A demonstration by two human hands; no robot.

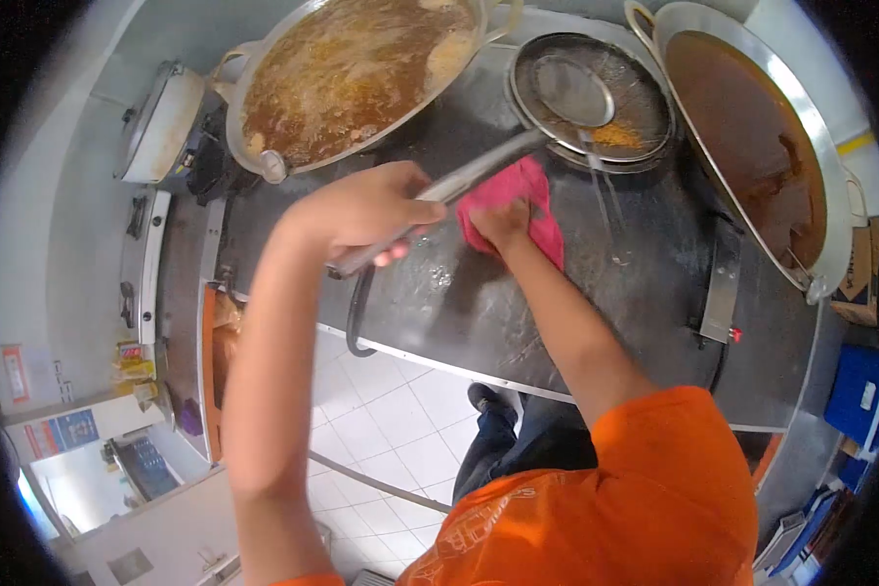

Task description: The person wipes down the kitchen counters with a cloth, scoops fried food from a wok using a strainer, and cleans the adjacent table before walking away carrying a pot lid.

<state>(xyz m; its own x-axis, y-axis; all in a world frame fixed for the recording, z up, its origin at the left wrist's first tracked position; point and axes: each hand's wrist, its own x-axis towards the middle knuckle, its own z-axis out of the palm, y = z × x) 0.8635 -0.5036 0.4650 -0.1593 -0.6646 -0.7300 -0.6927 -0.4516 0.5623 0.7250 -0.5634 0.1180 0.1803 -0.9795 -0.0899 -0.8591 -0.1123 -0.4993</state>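
My left hand [376, 210] is closed around a long metal handle [483, 168], which slants up to the right over the dark metal counter. Its far end reaches the near edge of a round mesh strainer [645, 93], and I cannot tell exactly how they join. Inside that strainer lies a smaller round strainer [576, 93], with orange-yellow crumbs [617, 135] beside it. Lower and to the right of the handle, my right hand [503, 223] presses a bunched pink cloth [547, 230] against the counter. Its fingers are partly hidden in the folds.
A wide pan of bubbling oil [347, 83] with pieces frying stands at the back left. Another large pan of dark brown oil [742, 127] is at the right. The wet metal counter [498, 322] ends at a pale front edge. A black hose [359, 313] hangs over it.
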